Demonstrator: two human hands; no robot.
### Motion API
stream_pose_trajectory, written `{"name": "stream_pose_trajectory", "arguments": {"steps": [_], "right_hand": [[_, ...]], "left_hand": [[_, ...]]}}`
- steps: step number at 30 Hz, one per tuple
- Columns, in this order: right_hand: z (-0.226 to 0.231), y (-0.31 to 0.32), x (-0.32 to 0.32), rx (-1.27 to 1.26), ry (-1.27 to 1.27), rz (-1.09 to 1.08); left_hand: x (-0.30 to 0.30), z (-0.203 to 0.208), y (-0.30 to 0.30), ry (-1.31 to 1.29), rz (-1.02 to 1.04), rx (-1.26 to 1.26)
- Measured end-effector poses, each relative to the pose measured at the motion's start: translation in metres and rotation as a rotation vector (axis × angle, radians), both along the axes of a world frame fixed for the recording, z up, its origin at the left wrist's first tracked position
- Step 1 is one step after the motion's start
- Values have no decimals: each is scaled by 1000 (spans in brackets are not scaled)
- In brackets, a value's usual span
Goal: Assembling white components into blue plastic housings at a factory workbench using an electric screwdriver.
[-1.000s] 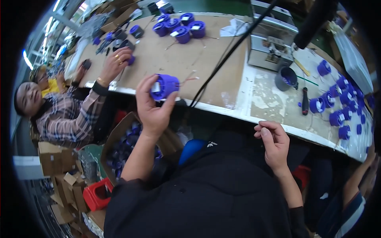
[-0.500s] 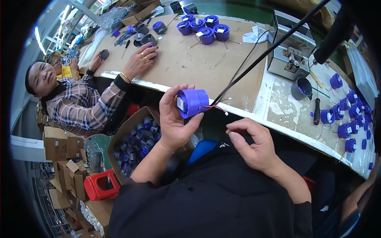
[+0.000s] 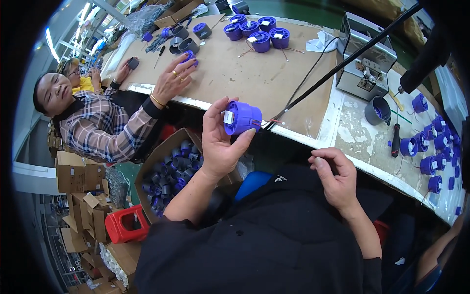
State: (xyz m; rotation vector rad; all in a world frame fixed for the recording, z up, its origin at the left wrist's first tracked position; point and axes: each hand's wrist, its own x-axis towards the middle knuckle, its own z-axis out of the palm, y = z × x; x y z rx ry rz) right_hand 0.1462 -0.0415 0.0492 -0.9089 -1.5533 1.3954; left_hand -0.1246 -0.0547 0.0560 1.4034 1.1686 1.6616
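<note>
My left hand (image 3: 220, 147) grips a round purple plastic motor housing (image 3: 242, 118), thumb beneath and fingers behind it, held up just off the table's front edge. A white label shows on its left face, and thin red and dark wires with a small white connector (image 3: 280, 122) stick out on the right. My right hand (image 3: 337, 180) hovers apart from it, over my lap near the table edge. Its fingers are curled and the thumb is drawn in against the forefinger, with nothing seen between them.
On the brown board (image 3: 264, 73) stands a group of purple housings (image 3: 260, 42). A co-worker's hand (image 3: 172, 81) touches another purple part at left. Toward the right are a metal machine (image 3: 364, 59), a grey cup (image 3: 377, 110), a screwdriver (image 3: 395, 139) and more housings. A carton (image 3: 147, 169) holds dark parts.
My left hand has turned the purple housing slightly and shifted it a little up and right. The right hand has drawn away to the right. The co-worker's hand has lifted slightly.
</note>
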Motion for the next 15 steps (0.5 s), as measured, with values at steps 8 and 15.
{"name": "stream_pose_trajectory", "arguments": {"steps": [8, 15], "right_hand": [[-13, 11, 22, -30, 71, -177], [-22, 23, 36, -9, 73, -264]], "left_hand": [[-1, -2, 6, 336, 155, 99], [5, -7, 11, 723, 163, 258]]}}
